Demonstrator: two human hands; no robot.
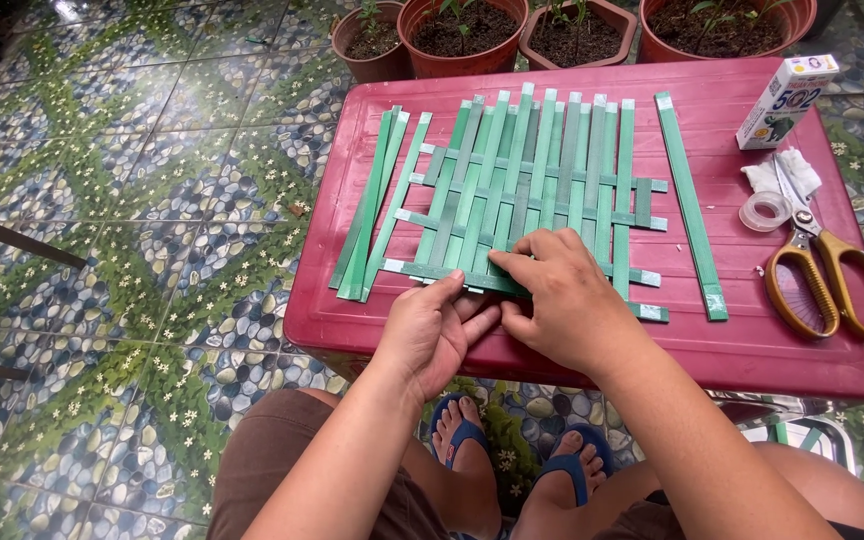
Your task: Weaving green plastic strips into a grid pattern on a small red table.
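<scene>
A: Left hand [439, 330]?
B: Palm turned up at the near edge of the red worktop [512, 345], forearm coming up from the lower left. Fingers half curled, tips tucked under the near edge of the woven mat of green strips [527, 190], thumb lying along the nearest crosswise strip. Not clamped, more a loose cradle from below.

A: And the right hand [562, 300]?
B: Palm down, wrist bent, forearm entering from the lower right. Fingers close together and pressed flat on the mat's near edge, index tip pinning a crosswise strip just past the left thumb. Touching the left hand at the knuckles.

A: Whereabouts of the mat?
B: Flat on the middle of the worktop, long strips running near to far, shorter ones crossing left to right, ends sticking out on both sides.

A: Anything beside it?
B: Loose bundle of green strips [372, 205] just left of the mat, fanned slightly. Single long strip [690, 205] to the right, apart from the weave. Further right, yellow-handled scissors [820, 270], a roll of clear tape [764, 211], a crumpled white cloth [784, 172] and a small white carton [785, 100]. Clay plant pots [462, 30] on the tiled floor [102, 200] at the far side. Blue sandals [512, 450] below the worktop.
</scene>
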